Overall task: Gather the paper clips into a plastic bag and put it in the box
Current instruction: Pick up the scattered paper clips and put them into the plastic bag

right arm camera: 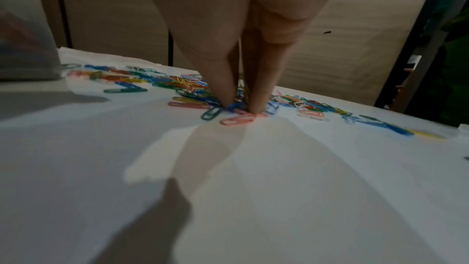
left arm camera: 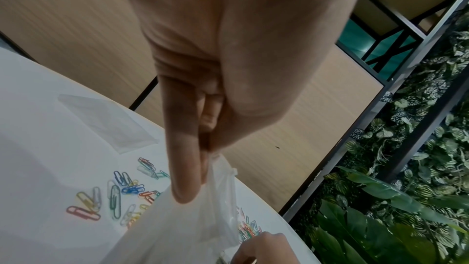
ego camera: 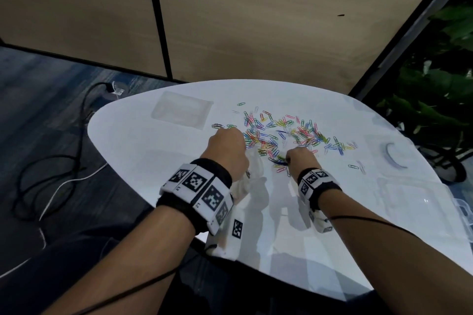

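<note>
The left hand [left arm camera: 203, 87] pinches the plastic bag's [left arm camera: 182, 228] rim, likely to keep its mouth up beside the pile. The right hand's [ego camera: 302, 158] grip narrows on paper clips [ego camera: 281, 133] scattered across the desk [ego camera: 332, 225]; the clear box [ego camera: 422, 202] waits at the right.

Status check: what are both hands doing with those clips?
Left hand pinches plastic bag rim. Right hand fingertips down pinching at paper clips. Most clips loose on table; nothing blocking.
</note>
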Action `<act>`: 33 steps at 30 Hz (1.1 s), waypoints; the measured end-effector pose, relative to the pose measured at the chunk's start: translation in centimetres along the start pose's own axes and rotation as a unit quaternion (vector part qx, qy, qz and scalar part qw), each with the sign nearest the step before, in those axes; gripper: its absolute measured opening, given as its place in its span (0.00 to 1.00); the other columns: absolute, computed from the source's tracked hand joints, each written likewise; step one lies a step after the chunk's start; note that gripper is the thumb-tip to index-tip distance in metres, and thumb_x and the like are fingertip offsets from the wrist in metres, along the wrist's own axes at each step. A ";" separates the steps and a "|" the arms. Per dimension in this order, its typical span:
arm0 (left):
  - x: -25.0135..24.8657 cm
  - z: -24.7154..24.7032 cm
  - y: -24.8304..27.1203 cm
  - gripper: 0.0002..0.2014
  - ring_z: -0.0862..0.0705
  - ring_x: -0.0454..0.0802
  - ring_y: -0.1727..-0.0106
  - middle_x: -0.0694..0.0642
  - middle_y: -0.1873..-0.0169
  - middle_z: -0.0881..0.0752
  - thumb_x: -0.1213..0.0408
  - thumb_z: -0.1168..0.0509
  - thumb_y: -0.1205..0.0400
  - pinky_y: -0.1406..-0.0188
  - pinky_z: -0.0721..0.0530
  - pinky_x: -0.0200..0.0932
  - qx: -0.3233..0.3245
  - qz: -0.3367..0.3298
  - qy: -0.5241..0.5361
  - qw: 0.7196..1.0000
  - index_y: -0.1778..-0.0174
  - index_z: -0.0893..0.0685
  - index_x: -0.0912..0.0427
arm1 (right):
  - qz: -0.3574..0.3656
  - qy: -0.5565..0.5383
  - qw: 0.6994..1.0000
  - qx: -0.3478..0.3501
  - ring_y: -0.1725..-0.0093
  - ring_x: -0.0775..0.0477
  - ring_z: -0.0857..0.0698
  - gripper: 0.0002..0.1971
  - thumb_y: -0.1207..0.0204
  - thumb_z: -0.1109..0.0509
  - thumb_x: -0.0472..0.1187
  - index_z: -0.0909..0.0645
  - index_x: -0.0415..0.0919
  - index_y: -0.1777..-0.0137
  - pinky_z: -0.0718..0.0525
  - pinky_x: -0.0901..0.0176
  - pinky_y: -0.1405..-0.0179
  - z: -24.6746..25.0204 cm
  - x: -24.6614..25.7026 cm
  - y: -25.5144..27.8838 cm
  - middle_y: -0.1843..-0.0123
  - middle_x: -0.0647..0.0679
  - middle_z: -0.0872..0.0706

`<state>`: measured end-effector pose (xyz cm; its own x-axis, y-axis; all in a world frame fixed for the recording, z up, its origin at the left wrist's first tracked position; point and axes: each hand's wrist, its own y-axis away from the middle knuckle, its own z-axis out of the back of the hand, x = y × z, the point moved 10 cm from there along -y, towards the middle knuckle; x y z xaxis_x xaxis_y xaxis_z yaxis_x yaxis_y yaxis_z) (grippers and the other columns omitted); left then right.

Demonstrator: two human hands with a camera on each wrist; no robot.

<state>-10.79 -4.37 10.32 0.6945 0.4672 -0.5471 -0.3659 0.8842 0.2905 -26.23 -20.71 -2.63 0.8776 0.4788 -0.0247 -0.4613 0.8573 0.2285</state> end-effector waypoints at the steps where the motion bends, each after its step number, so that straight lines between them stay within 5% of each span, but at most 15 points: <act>1: 0.1 0.0 0.0 0.11 0.08 0.65 0.49 0.65 0.44 0.11 0.74 0.37 0.16 0.45 0.07 0.55 0.002 0.002 0.001 1.000 0.41 0.12 0.68 | -0.002 -0.012 1.000 0.000 0.52 0.39 0.12 0.13 0.25 0.38 0.26 0.13 0.35 0.51 0.12 0.53 0.51 0.1 -0.2 0.1 0.53 0.39 0.12; 5: 0.1 0.2 0.0 0.11 0.08 0.64 0.50 0.65 0.46 0.11 0.74 0.37 0.16 0.46 0.07 0.55 0.001 0.002 -0.002 1.000 0.41 0.12 0.68 | -0.071 -0.154 0.985 -0.018 0.55 0.45 0.11 0.11 0.24 0.32 0.30 0.08 0.41 0.54 0.12 0.60 0.50 0.8 -3.1 0.5 0.55 0.44 0.08; 9: -0.2 0.2 0.0 0.10 0.08 0.64 0.51 0.65 0.46 0.11 0.74 0.37 0.16 0.46 0.07 0.54 0.002 0.000 0.002 1.000 0.46 0.11 0.68 | -0.152 -0.361 0.920 -0.018 0.55 0.49 0.09 0.06 0.31 0.21 0.33 0.07 0.43 0.58 0.12 0.59 0.45 1.6 -6.3 1.3 0.57 0.47 0.07; 10: -0.3 0.2 0.0 0.10 0.08 0.64 0.51 0.65 0.46 0.11 0.74 0.37 0.16 0.46 0.07 0.54 0.002 0.000 0.002 1.000 0.47 0.11 0.69 | -0.159 -0.449 0.879 0.002 0.55 0.46 0.08 0.06 0.32 0.20 0.31 0.07 0.42 0.60 0.11 0.55 0.44 1.8 -6.1 1.7 0.58 0.45 0.07; 12: -0.7 0.0 0.1 0.09 0.08 0.65 0.49 0.66 0.46 0.11 0.75 0.38 0.17 0.44 0.08 0.55 0.005 -0.001 0.001 1.000 0.50 0.12 0.70 | -0.151 -0.645 0.749 0.018 0.51 0.36 0.08 0.05 0.32 0.21 0.26 0.08 0.35 0.61 0.10 0.52 0.45 3.0 -4.9 2.5 0.57 0.38 0.07; 14: -1.0 0.0 0.2 0.07 0.08 0.66 0.49 0.67 0.45 0.11 0.76 0.38 0.18 0.44 0.08 0.55 0.004 0.001 -0.001 1.000 0.58 0.15 0.69 | -0.106 -0.757 0.643 0.055 0.50 0.37 0.08 0.07 0.29 0.25 0.23 0.12 0.26 0.51 0.09 0.58 0.51 5.4 -1.9 4.0 0.51 0.33 0.09; 16: -1.2 0.1 0.3 0.07 0.08 0.66 0.49 0.67 0.46 0.11 0.76 0.38 0.19 0.44 0.08 0.54 0.000 0.006 -0.002 1.000 0.62 0.17 0.67 | -0.059 -0.781 0.610 0.125 0.50 0.40 0.08 0.10 0.28 0.27 0.22 0.15 0.24 0.47 0.10 0.63 0.54 7.2 1.7 6.1 0.49 0.32 0.09; 20: -1.8 -0.1 0.5 0.11 0.07 0.64 0.50 0.66 0.51 0.08 0.76 0.38 0.20 0.44 0.08 0.54 -0.009 0.005 0.001 1.000 0.67 0.19 0.63 | -0.018 -0.705 0.689 0.167 0.58 0.43 0.08 0.08 0.28 0.28 0.21 0.14 0.22 0.49 0.10 0.62 0.56 7.2 5.6 8.7 0.54 0.32 0.10; 23: -1.8 -0.5 0.6 0.08 0.07 0.64 0.52 0.65 0.53 0.08 0.74 0.36 0.20 0.45 0.07 0.54 -0.008 0.008 0.022 1.000 0.55 0.10 0.68 | -0.009 -0.661 0.737 0.137 0.66 0.48 0.10 0.12 0.27 0.32 0.18 0.16 0.20 0.43 0.10 0.63 0.58 6.6 6.7 9.2 0.55 0.32 0.11; 25: -1.9 -0.6 0.6 0.09 0.07 0.63 0.54 0.66 0.58 0.08 0.75 0.35 0.22 0.46 0.07 0.53 -0.007 0.006 0.027 1.000 0.57 0.09 0.68 | 0.015 -0.621 0.773 0.130 0.68 0.51 0.11 0.13 0.28 0.31 0.19 0.14 0.25 0.44 0.11 0.62 0.59 6.6 7.5 9.3 0.60 0.37 0.11; 29: -2.0 -0.6 0.7 0.11 0.07 0.64 0.52 0.68 0.56 0.08 0.76 0.36 0.22 0.45 0.07 0.53 -0.001 0.001 0.036 0.999 0.67 0.13 0.61 | 0.139 -0.332 0.933 0.034 0.64 0.52 0.15 0.09 0.30 0.28 0.31 0.08 0.41 0.56 0.18 0.64 0.60 9.3 9.0 9.7 0.66 0.50 0.11; 31: -1.8 -0.5 0.5 0.14 0.07 0.65 0.52 0.69 0.55 0.08 0.76 0.37 0.21 0.45 0.08 0.53 -0.004 0.001 0.033 0.999 0.72 0.18 0.59 | 0.180 -0.277 0.942 0.057 0.63 0.52 0.17 0.10 0.27 0.31 0.31 0.08 0.41 0.54 0.22 0.64 0.59 9.2 10.0 10.1 0.64 0.49 0.11; 33: -1.6 -0.2 0.4 0.15 0.07 0.66 0.51 0.67 0.54 0.08 0.75 0.36 0.20 0.44 0.08 0.53 -0.011 0.001 0.034 0.999 0.71 0.18 0.57 | 0.176 -0.334 0.924 0.063 0.63 0.53 0.15 0.10 0.28 0.29 0.29 0.08 0.40 0.54 0.18 0.65 0.59 9.5 10.0 10.1 0.61 0.47 0.09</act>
<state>-12.14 -4.74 11.15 0.6512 0.4670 -0.5983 -0.3809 0.8829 0.2746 -20.92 -9.06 8.64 0.5798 0.4641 0.6696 -0.7521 0.6209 0.2209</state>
